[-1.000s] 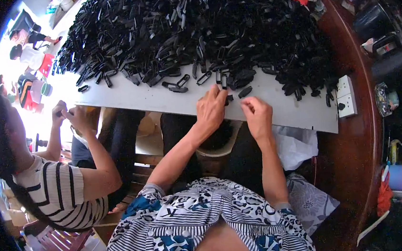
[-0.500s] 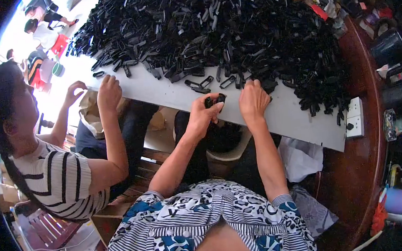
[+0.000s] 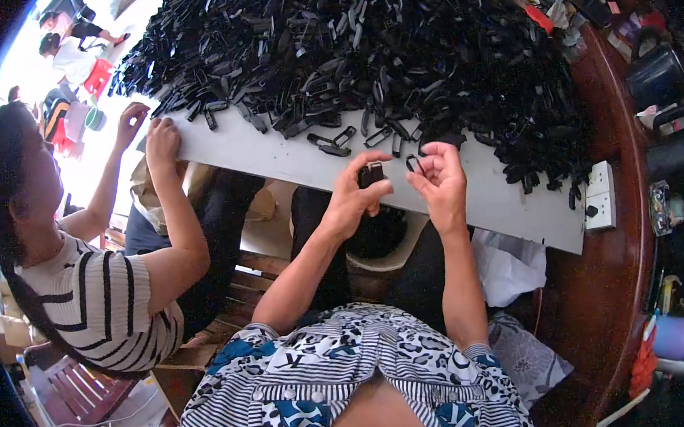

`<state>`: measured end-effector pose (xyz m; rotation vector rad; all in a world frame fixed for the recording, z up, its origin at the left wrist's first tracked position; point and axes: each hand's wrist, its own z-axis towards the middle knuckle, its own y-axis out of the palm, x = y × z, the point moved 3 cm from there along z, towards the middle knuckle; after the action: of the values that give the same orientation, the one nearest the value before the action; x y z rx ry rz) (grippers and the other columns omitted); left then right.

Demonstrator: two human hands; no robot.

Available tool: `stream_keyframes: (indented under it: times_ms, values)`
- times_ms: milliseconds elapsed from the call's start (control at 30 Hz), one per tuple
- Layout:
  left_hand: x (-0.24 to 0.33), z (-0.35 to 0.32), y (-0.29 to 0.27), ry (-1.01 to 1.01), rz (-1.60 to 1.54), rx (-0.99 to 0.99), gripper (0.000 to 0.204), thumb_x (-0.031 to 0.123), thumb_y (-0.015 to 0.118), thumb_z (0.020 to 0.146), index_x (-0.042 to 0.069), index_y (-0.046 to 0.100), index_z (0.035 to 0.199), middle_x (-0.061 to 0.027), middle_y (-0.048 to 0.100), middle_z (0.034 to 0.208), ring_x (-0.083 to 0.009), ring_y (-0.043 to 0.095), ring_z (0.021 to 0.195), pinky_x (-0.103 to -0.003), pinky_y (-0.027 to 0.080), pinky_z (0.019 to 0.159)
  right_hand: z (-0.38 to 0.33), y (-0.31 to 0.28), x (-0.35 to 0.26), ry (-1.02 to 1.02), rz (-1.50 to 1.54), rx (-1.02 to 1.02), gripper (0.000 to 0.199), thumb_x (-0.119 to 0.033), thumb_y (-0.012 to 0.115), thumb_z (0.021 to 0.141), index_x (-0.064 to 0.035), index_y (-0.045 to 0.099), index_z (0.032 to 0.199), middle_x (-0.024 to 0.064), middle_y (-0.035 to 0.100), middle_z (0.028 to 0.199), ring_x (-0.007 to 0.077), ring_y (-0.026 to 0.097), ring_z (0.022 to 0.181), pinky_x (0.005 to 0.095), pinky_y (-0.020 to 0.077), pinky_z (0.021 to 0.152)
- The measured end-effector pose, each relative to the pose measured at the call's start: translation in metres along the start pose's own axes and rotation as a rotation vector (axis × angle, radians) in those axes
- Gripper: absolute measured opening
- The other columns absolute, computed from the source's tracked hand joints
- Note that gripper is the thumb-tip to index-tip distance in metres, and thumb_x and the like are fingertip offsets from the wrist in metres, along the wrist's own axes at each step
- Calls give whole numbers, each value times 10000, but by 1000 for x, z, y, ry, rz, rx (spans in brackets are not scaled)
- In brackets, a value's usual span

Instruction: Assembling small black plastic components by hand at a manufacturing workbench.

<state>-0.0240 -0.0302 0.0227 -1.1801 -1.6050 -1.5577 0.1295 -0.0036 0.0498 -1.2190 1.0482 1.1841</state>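
Observation:
My left hand is closed on some small black plastic pieces, gripped between thumb and fingers over the table's near edge. Close beside it, my right hand pinches one small black loop-shaped piece between thumb and fingertips. Just beyond both hands, a few loose black pieces lie on the white tabletop. Behind them rises a large heap of similar black plastic pieces. How many pieces my left hand holds is hidden by the fingers.
Below the table edge, a pale tub holds dark contents. At my left sits a person in a striped top, hands at the heap's edge. To the right are a white power strip, black bins and a white plastic bag.
My right hand has come up off the tabletop with a black loop-shaped piece in its fingertips. My left hand has turned slightly, showing its pieces. The other person's hands have moved left.

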Motion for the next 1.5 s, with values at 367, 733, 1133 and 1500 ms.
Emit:
stream_keyframes:
  times_ms: [367,733,1133,1500]
  values:
    - [-1,-15,4,-81,-136,-126,130,122,571,885,10,577,951,-15,542,687,-45,402,486,-200,359,435,-24,8,-35,-360,-635,-166,168,-169,595,832,-41,495,875,166,588,732,375,577,676,443,420,556]
    - [-2,-22,8,-89,-83,-16,186,206,580,892,23,561,861,-6,502,593,-44,353,420,-195,292,383,-30,12,-43,-340,-906,-150,173,-181,602,820,-36,509,799,152,593,667,369,578,640,450,421,554]
    - [2,-29,17,-153,-90,152,160,148,578,861,52,534,741,14,439,532,-57,343,384,-213,204,331,-43,22,-34,-409,-1121,-330,98,-65,541,791,-20,454,781,144,613,674,341,609,588,420,487,556]
    - [-16,-29,14,28,-160,60,183,63,580,862,32,646,1030,28,504,814,-40,407,564,-182,316,490,-51,7,0,140,384,-365,420,-270,639,853,-17,490,1153,28,566,866,91,523,687,201,448,458]
